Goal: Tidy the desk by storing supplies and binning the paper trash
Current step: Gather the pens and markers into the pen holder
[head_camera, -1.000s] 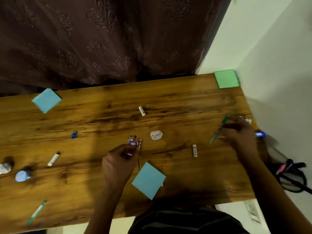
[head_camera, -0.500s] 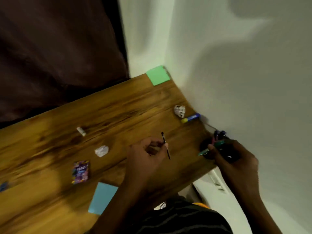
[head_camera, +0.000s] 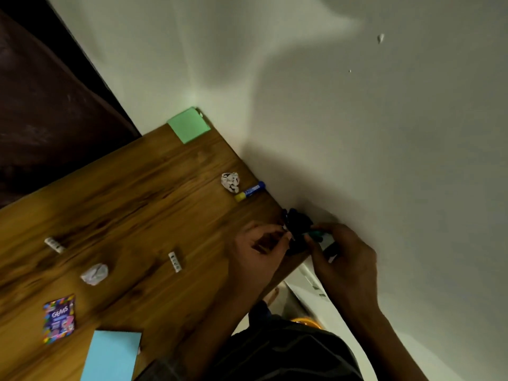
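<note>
Storing pens is the step in hand: my left hand (head_camera: 261, 243) pinches something thin I cannot make out, my right hand (head_camera: 338, 251) grips a green pen (head_camera: 316, 233), both touching the dark holder (head_camera: 298, 224) at the desk (head_camera: 143, 193) edge. Next, lower both in upright. Beyond lie a glue stick (head_camera: 250, 191) and crumpled paper (head_camera: 230, 182).
</note>
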The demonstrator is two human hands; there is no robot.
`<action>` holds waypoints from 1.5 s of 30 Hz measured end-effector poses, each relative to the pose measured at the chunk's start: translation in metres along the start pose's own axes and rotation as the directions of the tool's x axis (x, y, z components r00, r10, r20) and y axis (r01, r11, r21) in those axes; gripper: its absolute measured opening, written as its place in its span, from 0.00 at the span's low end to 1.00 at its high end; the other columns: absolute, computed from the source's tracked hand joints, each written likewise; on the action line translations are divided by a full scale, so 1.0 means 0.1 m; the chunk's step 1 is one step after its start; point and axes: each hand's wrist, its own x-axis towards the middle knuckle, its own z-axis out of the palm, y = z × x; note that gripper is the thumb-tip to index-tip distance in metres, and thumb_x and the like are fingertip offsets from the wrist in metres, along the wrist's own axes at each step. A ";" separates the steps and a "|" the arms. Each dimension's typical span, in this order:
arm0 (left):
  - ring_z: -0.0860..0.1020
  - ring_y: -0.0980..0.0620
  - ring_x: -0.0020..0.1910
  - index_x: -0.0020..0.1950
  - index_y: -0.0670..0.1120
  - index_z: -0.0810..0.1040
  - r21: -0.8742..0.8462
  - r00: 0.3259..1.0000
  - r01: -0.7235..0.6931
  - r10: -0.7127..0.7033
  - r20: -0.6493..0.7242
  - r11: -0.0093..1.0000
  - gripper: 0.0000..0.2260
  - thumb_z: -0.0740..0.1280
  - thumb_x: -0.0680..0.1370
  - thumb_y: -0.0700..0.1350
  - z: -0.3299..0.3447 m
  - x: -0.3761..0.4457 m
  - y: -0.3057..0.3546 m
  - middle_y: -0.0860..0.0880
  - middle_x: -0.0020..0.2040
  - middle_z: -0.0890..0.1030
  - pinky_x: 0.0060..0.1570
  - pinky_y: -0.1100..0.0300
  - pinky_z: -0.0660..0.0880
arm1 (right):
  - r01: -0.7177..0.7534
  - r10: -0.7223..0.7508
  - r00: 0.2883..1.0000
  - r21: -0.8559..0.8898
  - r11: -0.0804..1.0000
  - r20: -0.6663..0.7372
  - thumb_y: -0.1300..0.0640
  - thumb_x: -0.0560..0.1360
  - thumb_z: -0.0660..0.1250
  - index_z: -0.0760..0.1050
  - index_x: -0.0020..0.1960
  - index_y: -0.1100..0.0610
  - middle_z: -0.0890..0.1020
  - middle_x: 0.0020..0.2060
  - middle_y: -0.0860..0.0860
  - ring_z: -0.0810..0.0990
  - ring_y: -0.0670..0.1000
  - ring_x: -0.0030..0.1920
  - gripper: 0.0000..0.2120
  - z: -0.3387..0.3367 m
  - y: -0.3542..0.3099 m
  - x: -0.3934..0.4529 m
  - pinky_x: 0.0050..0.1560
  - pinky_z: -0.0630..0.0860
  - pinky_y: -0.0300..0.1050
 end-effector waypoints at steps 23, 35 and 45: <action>0.73 0.61 0.29 0.50 0.56 0.88 0.090 0.933 0.278 -0.247 -0.261 0.956 0.05 0.77 0.75 0.47 -0.36 -0.40 -0.30 0.64 0.31 0.76 0.34 0.70 0.66 | 0.143 -0.143 0.965 0.014 0.990 0.218 0.52 0.78 0.72 0.80 0.60 0.52 0.83 0.52 0.46 0.81 0.45 0.50 0.11 0.18 -0.23 0.37 0.51 0.74 0.32; 0.74 0.57 0.34 0.44 0.51 0.89 -0.252 0.570 0.360 -0.425 -0.703 0.898 0.01 0.77 0.75 0.47 -1.20 -1.47 -0.22 0.42 0.30 0.78 0.37 0.61 0.71 | 0.469 -0.513 0.796 0.210 0.858 0.320 0.49 0.75 0.75 0.81 0.61 0.58 0.83 0.55 0.57 0.81 0.55 0.53 0.19 0.73 -0.73 0.37 0.57 0.74 0.42; 0.76 0.63 0.31 0.47 0.47 0.90 -0.319 0.431 0.177 -0.364 -0.826 0.931 0.09 0.70 0.73 0.40 -2.06 -2.52 -0.26 0.54 0.30 0.82 0.33 0.68 0.70 | 0.565 -0.580 0.666 0.192 0.803 0.469 0.31 0.73 0.65 0.77 0.55 0.45 0.78 0.42 0.45 0.78 0.51 0.43 0.21 1.06 -1.32 -0.23 0.51 0.79 0.56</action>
